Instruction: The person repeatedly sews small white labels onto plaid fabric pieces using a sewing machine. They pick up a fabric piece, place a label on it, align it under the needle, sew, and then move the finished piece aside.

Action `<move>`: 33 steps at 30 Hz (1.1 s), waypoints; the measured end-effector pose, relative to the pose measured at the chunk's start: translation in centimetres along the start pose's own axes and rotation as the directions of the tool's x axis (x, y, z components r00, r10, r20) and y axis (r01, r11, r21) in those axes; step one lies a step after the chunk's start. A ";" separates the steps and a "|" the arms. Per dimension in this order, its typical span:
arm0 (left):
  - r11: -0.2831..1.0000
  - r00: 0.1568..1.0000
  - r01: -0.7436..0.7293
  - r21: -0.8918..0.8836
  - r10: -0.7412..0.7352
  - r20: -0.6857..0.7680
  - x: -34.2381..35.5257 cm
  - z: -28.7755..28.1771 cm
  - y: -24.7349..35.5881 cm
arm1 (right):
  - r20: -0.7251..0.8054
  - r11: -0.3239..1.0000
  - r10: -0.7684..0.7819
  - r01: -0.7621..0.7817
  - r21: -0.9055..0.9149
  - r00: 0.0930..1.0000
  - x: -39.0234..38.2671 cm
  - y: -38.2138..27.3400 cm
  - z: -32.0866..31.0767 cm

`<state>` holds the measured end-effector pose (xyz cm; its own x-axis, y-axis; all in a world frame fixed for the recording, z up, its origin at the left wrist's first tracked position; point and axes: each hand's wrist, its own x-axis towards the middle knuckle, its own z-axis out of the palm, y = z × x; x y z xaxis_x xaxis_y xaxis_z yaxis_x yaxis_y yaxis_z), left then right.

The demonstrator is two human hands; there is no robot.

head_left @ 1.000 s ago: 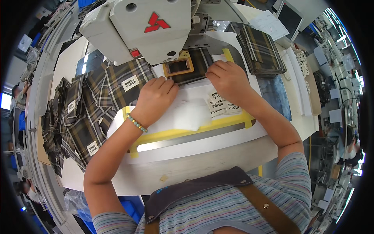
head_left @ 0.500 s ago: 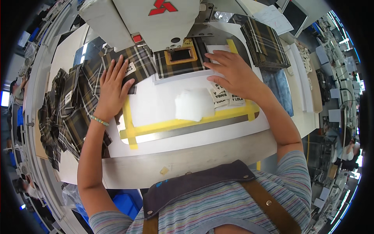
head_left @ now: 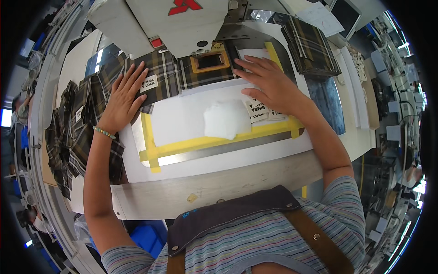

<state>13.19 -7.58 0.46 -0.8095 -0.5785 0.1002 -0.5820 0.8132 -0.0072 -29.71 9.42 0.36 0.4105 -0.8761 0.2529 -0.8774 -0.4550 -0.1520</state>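
My left hand [head_left: 123, 100] lies flat with fingers stretched out on dark plaid fabric [head_left: 159, 75], beside a white label [head_left: 148, 82] on it. My right hand [head_left: 269, 84] has its fingers spread at the right side of the plaid piece under the sewing machine [head_left: 182, 23]. A yellow-brown clamp frame [head_left: 210, 70] rests on that fabric below the machine head. Several loose white labels [head_left: 258, 111] lie under and beside my right palm. Nearer to me, a white translucent pad [head_left: 223, 121] sits on the taped white work plate [head_left: 178, 130].
Crumpled plaid pieces [head_left: 68, 132] spread over the table's left side. A stack of folded plaid pieces [head_left: 310, 48] stands at the back right, near a paper sheet [head_left: 320, 20]. Yellow tape [head_left: 200, 145] borders the plate. A blue bin [head_left: 148, 239] is below the table.
My left hand has slid left, and the plaid fabric with its label now lies flatter, the label more exposed. My right hand has shifted slightly left at the fingertips.
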 end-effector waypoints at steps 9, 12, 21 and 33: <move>0.938 0.918 -0.343 0.042 0.344 -0.196 1.5 -2.0 7.2 | -0.004 0.995 0.028 -0.028 0.092 1.000 -0.5 0.8 -1.3; 0.936 0.917 -0.351 -0.001 0.344 -0.203 2.5 -1.2 10.3 | 0.003 0.996 0.009 -0.010 0.085 1.000 -0.5 0.8 -1.2; 0.953 0.936 -0.288 -0.091 0.261 -0.235 2.5 -0.8 10.5 | 0.148 0.999 -0.026 0.020 0.040 0.989 -0.9 0.7 -2.2; 0.950 0.935 -0.290 -0.115 0.256 -0.245 2.1 -1.2 10.0 | 0.073 0.997 -0.020 0.015 0.076 0.997 -0.9 1.1 -1.2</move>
<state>5.77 -0.55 1.82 -0.8871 -0.3169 0.3355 -0.3090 0.9478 0.0784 -31.36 9.92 1.10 0.4455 -0.8759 0.1852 -0.8498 -0.4788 -0.2203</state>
